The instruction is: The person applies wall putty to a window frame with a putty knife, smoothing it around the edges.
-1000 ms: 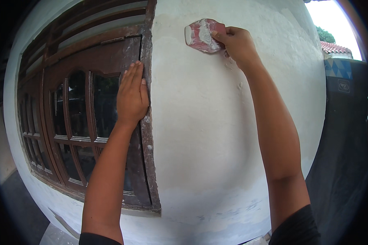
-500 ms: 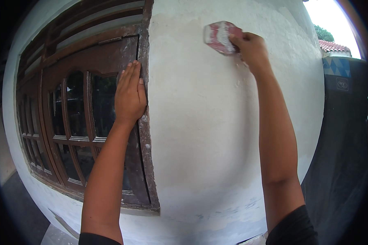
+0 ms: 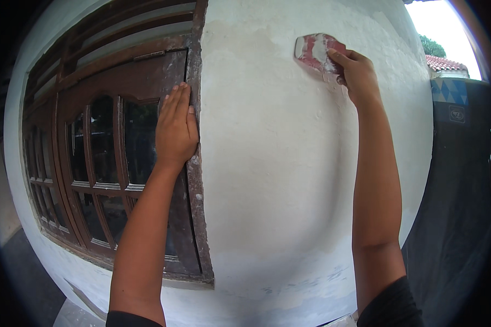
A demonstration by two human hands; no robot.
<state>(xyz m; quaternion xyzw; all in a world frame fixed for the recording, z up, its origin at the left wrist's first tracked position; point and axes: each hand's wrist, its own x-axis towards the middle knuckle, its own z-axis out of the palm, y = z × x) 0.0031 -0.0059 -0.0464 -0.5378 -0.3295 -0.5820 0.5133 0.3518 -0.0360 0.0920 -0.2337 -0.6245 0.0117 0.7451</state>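
Observation:
Between its thumb and fingers my right hand point(image 3: 359, 75) grips a red putty scraper point(image 3: 314, 50) smeared with white filler. The scraper's wide edge points left, at or very close to the upper part of the pale plastered wall point(image 3: 267, 141). From the frames I cannot tell how firmly it touches. My left hand point(image 3: 176, 128) lies flat, fingers stretched upward, on the right edge of the brown wooden window point(image 3: 169, 68), beside its frame point(image 3: 197, 180). Nothing is held in it.
Dark glass panes point(image 3: 102, 141) fill the window, with wooden slats point(image 3: 131, 27) above. Right of the wall's edge stands a dark surface point(image 3: 458, 180) with a blue patterned band point(image 3: 449, 90). A red tiled roof point(image 3: 439, 62) shows beyond it.
My right hand and the scraper have moved to the right and slightly down across the wall. My left hand stays on the window's edge.

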